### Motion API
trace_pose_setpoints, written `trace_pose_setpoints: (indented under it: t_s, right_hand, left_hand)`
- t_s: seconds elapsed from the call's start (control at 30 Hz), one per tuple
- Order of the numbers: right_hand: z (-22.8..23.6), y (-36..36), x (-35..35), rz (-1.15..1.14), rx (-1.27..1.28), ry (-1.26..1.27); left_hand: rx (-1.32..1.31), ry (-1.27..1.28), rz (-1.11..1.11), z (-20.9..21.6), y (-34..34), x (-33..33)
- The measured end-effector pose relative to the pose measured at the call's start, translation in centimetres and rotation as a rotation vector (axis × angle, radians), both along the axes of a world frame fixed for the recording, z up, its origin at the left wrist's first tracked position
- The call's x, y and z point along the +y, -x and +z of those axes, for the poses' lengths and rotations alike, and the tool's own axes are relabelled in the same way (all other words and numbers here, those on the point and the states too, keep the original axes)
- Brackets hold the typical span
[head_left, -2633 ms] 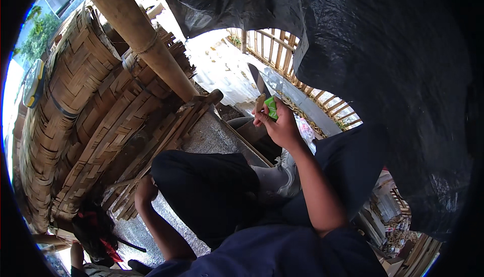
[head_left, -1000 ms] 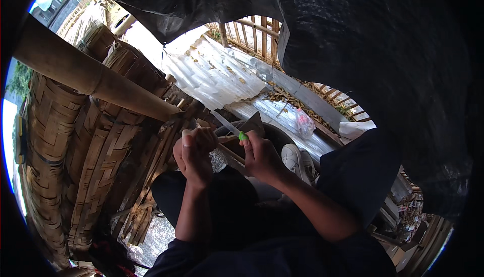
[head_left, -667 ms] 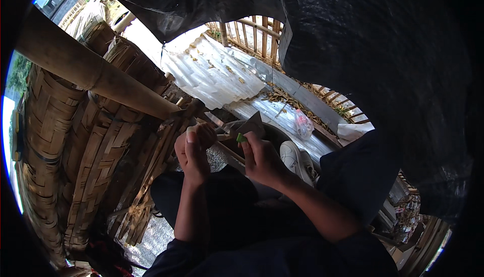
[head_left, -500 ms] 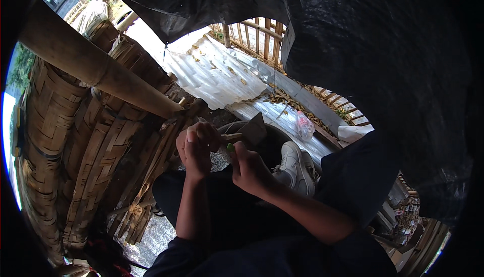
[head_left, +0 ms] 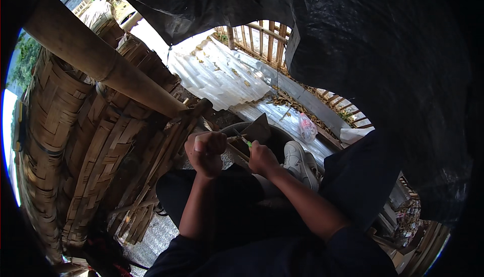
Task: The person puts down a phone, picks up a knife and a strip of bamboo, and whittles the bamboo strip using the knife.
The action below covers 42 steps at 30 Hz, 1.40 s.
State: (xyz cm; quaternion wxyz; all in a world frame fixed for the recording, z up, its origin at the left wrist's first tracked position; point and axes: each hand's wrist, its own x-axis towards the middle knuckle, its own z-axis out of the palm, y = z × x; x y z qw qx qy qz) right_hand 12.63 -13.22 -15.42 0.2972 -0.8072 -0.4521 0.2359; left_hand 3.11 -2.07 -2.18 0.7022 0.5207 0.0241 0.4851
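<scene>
My right hand is closed around the green handle of a small knife. Its thin blade points up and left, toward my other hand. My left hand makes a fist, with the thumb folded over the fingers. A pale, thin stick shows just beside that fist, near the blade; its gripped part is hidden by my fingers. Both hands are above my dark-clothed lap, apart from each other. Beyond them stands a dark round tub with a flat grey-brown piece in it.
Rolled woven bamboo panels and a thick bamboo pole line the left. Corrugated metal sheets lie ahead, with a clear plastic bag on them. A white shoe is close by my right hand. Black sheeting hangs above.
My right hand has moved up and right, drawing away from the left, so the knife blade now shows. My left fist has shifted slightly right and down. The view has turned a little.
</scene>
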Motion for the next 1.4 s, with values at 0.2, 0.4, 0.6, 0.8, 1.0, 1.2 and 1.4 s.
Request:
trace_pose_setpoints:
  t_s: [0.2, 0.4, 0.6, 0.8, 1.0, 1.2, 1.4]
  right_hand:
    - [10.5, 2.6, 1.6, -0.017, 0.214, -0.347]
    - [4.1, 2.3, 1.4, -0.062, 0.195, -0.374]
    - [11.9, 2.5, 1.5, 0.033, 0.142, -0.346]
    - [4.7, 1.9, 1.6, 0.019, 0.155, -0.311]
    - [10.8, 2.5, 1.7, 0.073, 0.243, -0.359]
    - [5.3, 1.8, 1.5, 0.005, 0.206, -0.325]
    - [11.5, 3.4, 1.9, 0.084, 0.210, -0.330]
  left_hand:
    - [-0.070, 0.154, 0.158, -1.4, 1.2, 1.5]
    - [-0.012, 0.134, 0.142, -0.4, 0.6, 0.9]
    - [-0.049, 0.242, 0.139, -0.7, 1.9, 2.1]
    - [-0.001, 0.098, 0.125, -0.4, 0.6, 0.9]
    - [-0.013, 0.128, 0.119, -0.6, 1.4, 1.4]
    - [-0.039, 0.113, 0.107, -0.8, 0.7, 0.9]
    - [-0.015, 0.116, 0.113, -0.4, 1.5, 1.5]
